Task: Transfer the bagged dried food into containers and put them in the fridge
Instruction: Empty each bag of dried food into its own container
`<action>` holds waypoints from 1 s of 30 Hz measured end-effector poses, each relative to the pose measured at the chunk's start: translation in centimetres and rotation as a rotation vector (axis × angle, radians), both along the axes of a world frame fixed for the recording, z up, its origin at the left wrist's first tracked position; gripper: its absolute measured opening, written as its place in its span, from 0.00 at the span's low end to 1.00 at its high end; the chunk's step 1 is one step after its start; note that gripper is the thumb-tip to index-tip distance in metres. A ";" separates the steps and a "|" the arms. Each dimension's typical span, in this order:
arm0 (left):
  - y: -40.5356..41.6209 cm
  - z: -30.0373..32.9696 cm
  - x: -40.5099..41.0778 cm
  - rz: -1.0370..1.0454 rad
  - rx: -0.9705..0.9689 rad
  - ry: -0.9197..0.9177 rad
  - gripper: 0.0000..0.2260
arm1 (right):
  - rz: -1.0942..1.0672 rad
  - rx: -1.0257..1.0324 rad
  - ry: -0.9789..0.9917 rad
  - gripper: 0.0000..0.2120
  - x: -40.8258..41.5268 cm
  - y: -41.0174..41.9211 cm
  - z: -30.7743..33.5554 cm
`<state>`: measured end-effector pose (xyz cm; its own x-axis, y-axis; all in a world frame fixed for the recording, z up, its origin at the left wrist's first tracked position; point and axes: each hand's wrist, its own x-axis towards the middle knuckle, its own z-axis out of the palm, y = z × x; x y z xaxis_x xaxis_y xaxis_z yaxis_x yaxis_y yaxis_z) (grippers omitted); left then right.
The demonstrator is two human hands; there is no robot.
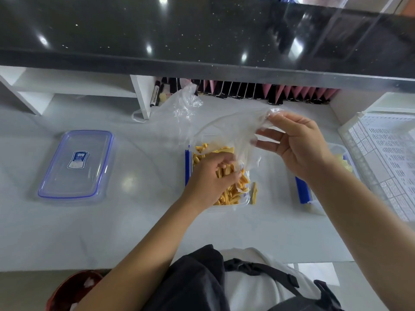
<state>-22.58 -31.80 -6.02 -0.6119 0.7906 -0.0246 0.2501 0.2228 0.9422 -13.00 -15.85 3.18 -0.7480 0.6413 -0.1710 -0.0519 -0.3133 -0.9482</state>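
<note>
A clear plastic bag (226, 131) hangs over an open clear container (187, 162) with blue clips, which holds yellow dried food sticks (229, 194). My right hand (298, 142) pinches the bag's upper edge and holds it up. My left hand (213, 176) sits low over the container, fingers curled round the bag's lower end and some sticks. One stick (254, 193) lies on the table just right of the container. The container's lid (76, 164), clear with a blue seal, lies flat at the left.
A second container with blue clips (303, 193) stands at the right, partly hidden by my right arm. A white perforated tray (386, 158) is at the far right. Another crumpled clear bag (179, 104) lies behind. A black counter (157, 30) overhangs the white table (139, 221).
</note>
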 end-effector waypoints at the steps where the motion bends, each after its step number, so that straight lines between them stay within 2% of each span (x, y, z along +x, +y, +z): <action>1: 0.2 -0.1 -0.1 0.028 0.022 -0.024 0.07 | -0.003 -0.008 -0.002 0.09 0.1 0.0 -0.1; 3: 0.5 0.0 -0.3 0.067 0.062 -0.111 0.03 | -0.013 -0.018 0.007 0.08 0.2 0.1 -0.2; 6: 0.3 0.5 -0.7 0.085 0.098 -0.184 0.03 | -0.025 -0.026 0.014 0.07 0.5 0.4 -0.1; 13: -0.4 1.7 -1.7 0.217 0.193 -0.179 0.04 | -0.113 0.130 -0.147 0.07 1.6 1.0 -0.8; 17: -0.4 2.2 -1.8 0.246 0.207 -0.278 0.05 | -0.258 0.390 -0.302 0.03 2.2 0.7 -3.0; 21: -0.1 2.7 -1.6 0.287 0.231 -0.430 0.04 | -0.289 0.915 -0.474 0.13 3.4 0.0 -4.7; 24: 0.3 2.5 -1.7 0.309 0.178 -0.343 0.04 | -0.282 1.121 -0.528 0.06 4.1 -0.3 -5.6; 26: 0.4 2.5 -1.6 0.300 0.158 -0.279 0.03 | -0.263 1.117 -0.516 0.05 4.4 -0.5 -5.5; 30: 0.5 3.2 -0.6 0.221 0.191 -0.341 0.03 | -0.230 0.960 -0.516 0.10 5.3 -1.3 -5.1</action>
<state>-23.18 -31.30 -2.78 -0.7491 0.6514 -0.1203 -0.1160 0.0498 0.9920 -7.72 -17.20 -1.88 -0.5765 0.7885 0.2143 0.4555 0.5279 -0.7168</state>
